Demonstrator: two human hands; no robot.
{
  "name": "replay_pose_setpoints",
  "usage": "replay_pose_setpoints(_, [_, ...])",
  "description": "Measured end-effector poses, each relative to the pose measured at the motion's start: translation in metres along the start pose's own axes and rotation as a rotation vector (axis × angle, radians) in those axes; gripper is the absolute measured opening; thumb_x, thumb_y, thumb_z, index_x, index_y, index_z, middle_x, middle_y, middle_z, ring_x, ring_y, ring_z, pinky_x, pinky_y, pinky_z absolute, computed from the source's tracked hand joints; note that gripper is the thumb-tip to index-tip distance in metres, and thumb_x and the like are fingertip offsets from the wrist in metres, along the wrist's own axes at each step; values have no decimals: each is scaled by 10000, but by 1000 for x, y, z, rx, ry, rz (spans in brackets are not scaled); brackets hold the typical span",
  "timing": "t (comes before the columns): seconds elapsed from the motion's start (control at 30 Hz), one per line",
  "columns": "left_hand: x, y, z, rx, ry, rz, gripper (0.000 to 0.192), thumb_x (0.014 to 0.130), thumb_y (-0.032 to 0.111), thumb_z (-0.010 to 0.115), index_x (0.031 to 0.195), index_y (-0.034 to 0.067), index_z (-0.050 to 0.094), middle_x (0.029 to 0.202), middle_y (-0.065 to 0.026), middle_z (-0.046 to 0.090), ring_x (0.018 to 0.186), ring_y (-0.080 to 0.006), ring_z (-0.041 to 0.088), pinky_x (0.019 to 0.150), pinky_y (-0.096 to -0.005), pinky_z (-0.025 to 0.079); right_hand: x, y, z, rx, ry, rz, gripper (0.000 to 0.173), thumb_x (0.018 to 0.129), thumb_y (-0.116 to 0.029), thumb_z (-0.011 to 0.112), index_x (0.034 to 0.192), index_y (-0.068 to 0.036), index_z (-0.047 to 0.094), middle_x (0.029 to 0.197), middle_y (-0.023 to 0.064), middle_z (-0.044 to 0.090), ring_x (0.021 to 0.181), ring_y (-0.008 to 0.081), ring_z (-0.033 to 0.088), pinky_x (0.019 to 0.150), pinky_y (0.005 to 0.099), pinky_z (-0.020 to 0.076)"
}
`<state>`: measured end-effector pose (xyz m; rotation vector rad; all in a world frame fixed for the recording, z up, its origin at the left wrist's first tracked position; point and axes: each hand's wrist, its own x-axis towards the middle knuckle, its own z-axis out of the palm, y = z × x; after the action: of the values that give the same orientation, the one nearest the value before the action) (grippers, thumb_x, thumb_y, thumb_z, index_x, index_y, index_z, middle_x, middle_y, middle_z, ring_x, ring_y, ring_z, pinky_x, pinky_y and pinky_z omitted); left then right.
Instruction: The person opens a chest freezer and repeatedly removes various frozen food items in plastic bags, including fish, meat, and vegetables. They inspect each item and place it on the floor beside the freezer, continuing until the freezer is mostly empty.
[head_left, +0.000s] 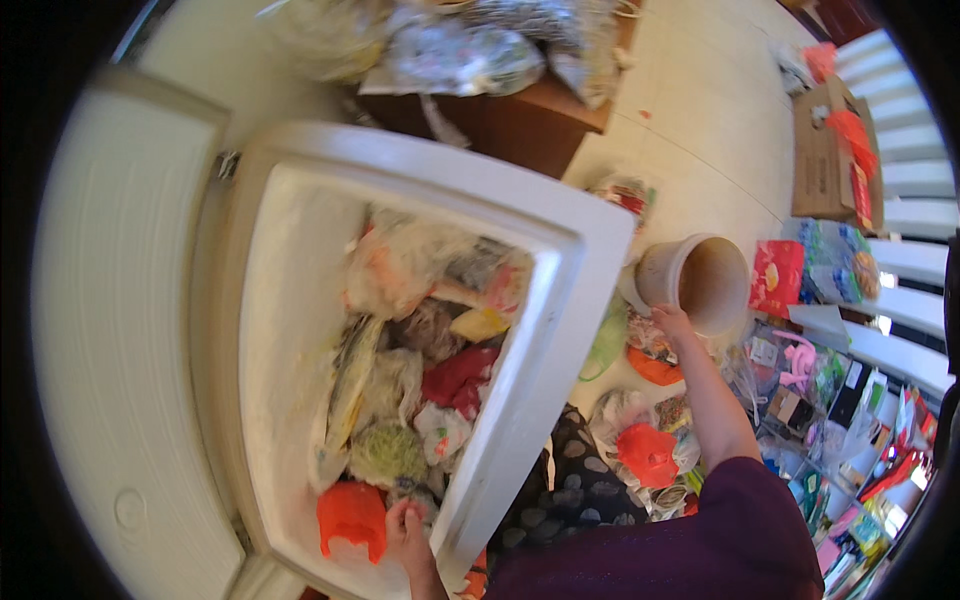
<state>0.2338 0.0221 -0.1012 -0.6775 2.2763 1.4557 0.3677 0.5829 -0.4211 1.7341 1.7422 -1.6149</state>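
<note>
A white chest freezer (600, 225) stands before me, its lid (135, 300) raised at the left. Inside lie a red plastic bag (351, 517), a dark red bag (459, 381), a bag of green food (388, 452), a long wrapped item (351, 390) and frosted clear bags (397, 262). My left hand (409, 525) is inside the freezer beside the red plastic bag; its fingers are curled, and whether they grip anything is unclear. My right hand (671, 319) holds an off-white plastic bucket (664, 274) by its edge, outside the freezer, with the bucket's mouth facing right.
Bags of goods, among them a red bag (646, 454) and a green bag (609, 337), lie on the floor beside the freezer. A wooden cabinet (495, 127) bears plastic bags beyond it. At the right are a cardboard box (821, 165), a red box (775, 277) and cluttered shelves.
</note>
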Motion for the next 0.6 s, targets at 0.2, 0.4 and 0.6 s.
replay_pose_setpoints(0.2, [11, 5, -4, 95, -193, 2, 207, 939, 98, 533, 1102, -24, 569, 902, -91, 650, 827, -144, 625, 770, -267, 498, -123, -197, -9, -113, 221, -634, 252, 961, -204, 519, 1091, -1, 592, 988, 63, 635, 936, 138, 572, 861, 284, 452])
replay_pose_setpoints(0.4, [45, 27, 13, 315, -359, -202, 223, 930, 206, 568, 996, 5, 640, 731, -71, 656, 686, -116, 604, 661, -238, 470, -168, -371, 54, -576, 410, -1336, 374, 960, -298, 497, 1215, -26, 530, 1186, 147, 578, 1108, 276, 547, 953, 358, 420])
replay_pose_setpoints(0.6, [145, -7, 55, 417, -363, 308, 325, 877, 286, 619, 1077, 30, 619, 1062, -180, 628, 969, -297, 609, 812, -364, 485, -174, -378, 86, -879, 376, -1161, 472, 972, -432, 399, 1283, -91, 496, 1239, 134, 554, 1156, 314, 514, 955, 391, 423])
